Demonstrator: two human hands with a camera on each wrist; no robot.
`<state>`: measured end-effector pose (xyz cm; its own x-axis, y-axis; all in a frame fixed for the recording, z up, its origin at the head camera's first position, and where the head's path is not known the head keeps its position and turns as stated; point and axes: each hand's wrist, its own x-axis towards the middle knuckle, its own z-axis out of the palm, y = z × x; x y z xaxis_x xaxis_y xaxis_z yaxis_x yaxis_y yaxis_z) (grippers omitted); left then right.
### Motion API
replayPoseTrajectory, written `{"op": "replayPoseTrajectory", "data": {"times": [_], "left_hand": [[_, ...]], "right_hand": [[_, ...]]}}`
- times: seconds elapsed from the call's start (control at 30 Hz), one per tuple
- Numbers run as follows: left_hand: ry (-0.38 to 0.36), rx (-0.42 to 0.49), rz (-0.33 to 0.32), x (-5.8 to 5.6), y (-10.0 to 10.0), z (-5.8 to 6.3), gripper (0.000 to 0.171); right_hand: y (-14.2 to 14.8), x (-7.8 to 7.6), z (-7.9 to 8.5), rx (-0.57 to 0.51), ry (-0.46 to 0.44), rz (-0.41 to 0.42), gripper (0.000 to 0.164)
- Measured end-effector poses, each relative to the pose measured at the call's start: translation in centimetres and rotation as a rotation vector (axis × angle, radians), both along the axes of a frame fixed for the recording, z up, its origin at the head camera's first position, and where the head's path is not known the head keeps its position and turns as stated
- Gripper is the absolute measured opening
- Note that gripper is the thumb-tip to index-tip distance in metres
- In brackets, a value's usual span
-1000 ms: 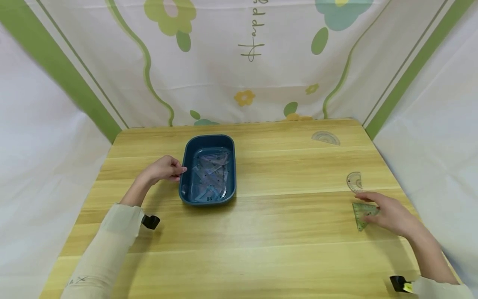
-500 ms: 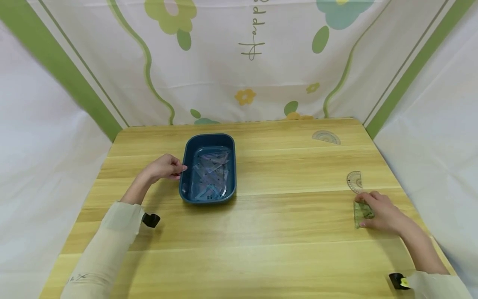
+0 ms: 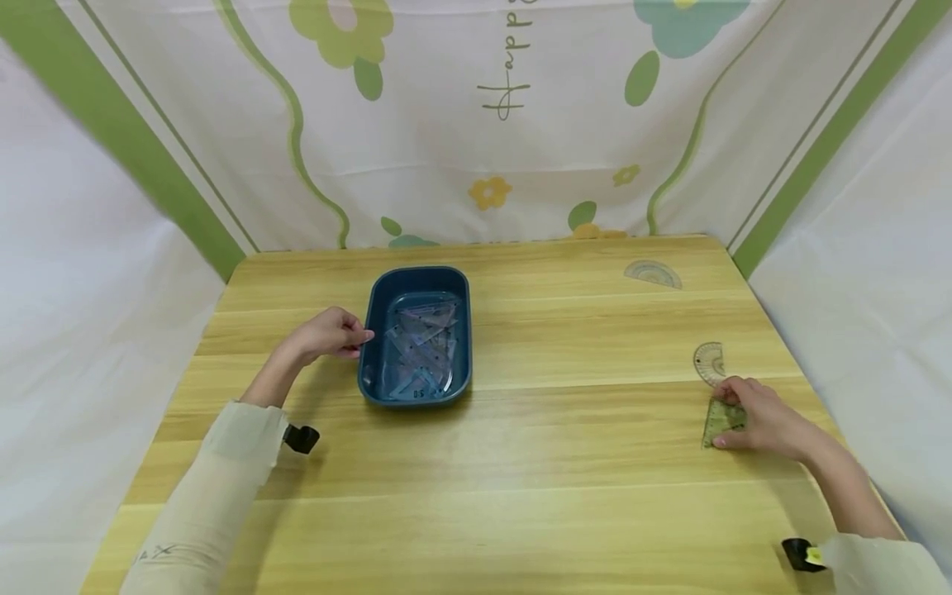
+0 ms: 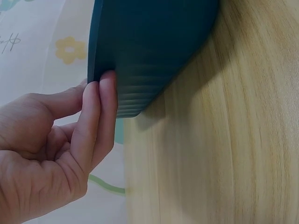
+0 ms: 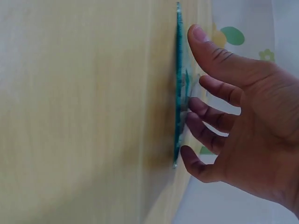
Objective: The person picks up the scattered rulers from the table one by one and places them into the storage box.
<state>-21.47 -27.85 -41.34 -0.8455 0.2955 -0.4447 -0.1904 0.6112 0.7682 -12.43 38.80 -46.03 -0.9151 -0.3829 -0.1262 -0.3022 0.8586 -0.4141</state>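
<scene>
My left hand pinches the left rim of a dark blue plastic tray; in the left wrist view the fingers lie against its outer wall, thumb on the other side. Inside the tray lie several clear set squares, overlapping. On the right, my right hand is over a green transparent set square on the table, thumb near one end and fingertips near the other. The right wrist view shows this set square edge-on, the fingers spread and bent over it, the thumb apart from it. Whether the fingertips touch it is unclear.
A clear protractor lies just beyond my right hand. Another protractor is near the back right of the wooden table. A flowered cloth hangs behind the table, with white cloth at both sides.
My right hand has come down over the green set square, its thumb and fingers drawn closer together. The set square has turned slightly. My left hand and the tray stay put.
</scene>
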Motion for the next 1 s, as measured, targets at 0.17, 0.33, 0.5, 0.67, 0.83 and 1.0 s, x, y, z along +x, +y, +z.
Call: {"op": "replayPoseTrajectory", "data": {"times": [0.17,0.33,0.5,0.67,0.83,1.0], "left_hand": [[0.004,-0.008,0.007,0.0,-0.2,0.1,0.028],[-0.008,0.001,0.016,0.2,-0.2,0.1,0.028],[-0.013,0.01,0.011,0.2,0.0,0.2,0.028],[-0.002,0.011,0.007,0.2,0.0,0.2,0.028],[-0.012,0.018,0.012,0.3,-0.1,0.1,0.027],[-0.004,0.004,0.009,0.1,0.0,-0.1,0.028]], "right_hand": [[-0.3,-0.1,0.5,0.045,0.0,-0.008,0.074],[-0.6,-0.5,0.7,0.061,-0.04,-0.021,0.064],[-0.3,-0.6,0.7,0.051,-0.1,-0.021,0.061],[-0.4,-0.5,0.3,0.029,-0.108,-0.011,0.051],[-0.6,-0.1,0.7,0.056,-0.106,-0.077,0.068],[-1.0,0.4,1.4,0.188,-0.081,-0.125,0.08]]}}
